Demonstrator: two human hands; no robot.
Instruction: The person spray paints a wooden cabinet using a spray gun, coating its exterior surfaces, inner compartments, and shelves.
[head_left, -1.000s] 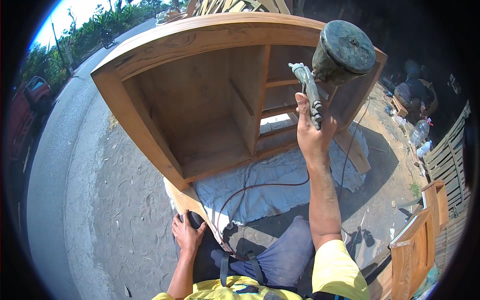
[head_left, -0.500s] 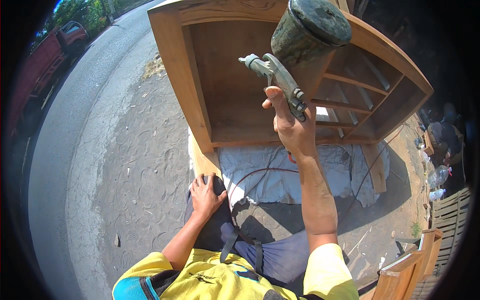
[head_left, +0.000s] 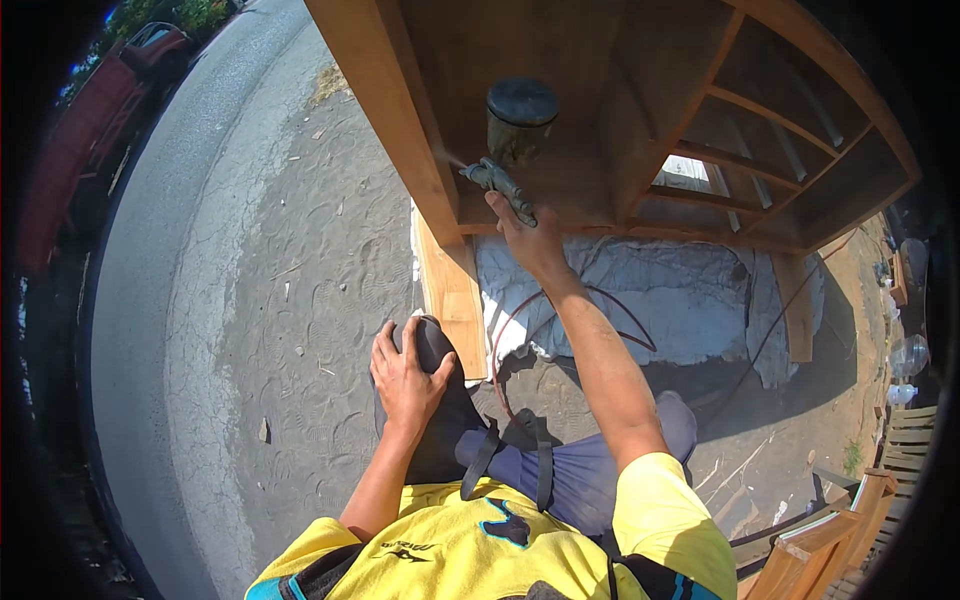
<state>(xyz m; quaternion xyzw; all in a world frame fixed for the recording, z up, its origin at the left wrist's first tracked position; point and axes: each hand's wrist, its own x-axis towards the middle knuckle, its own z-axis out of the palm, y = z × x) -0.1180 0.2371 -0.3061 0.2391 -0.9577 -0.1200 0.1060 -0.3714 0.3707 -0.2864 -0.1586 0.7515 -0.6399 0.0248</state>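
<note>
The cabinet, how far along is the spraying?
The cabinet already looks evenly amber and glossy over its side panel and shelves, so much seems coated. In hand: the right hand aims the spray gun into the left compartment; the left hand rests on the knee. What is left cannot be told.

Outdoors, hard sunlight. Cracked grey dirt ground [head_left: 300, 330] under me; grey paved road [head_left: 170, 200] at 9 o'clock; red parked truck [head_left: 95, 130] at 10; wooden slatted fence [head_left: 905, 440] at 4.
</note>
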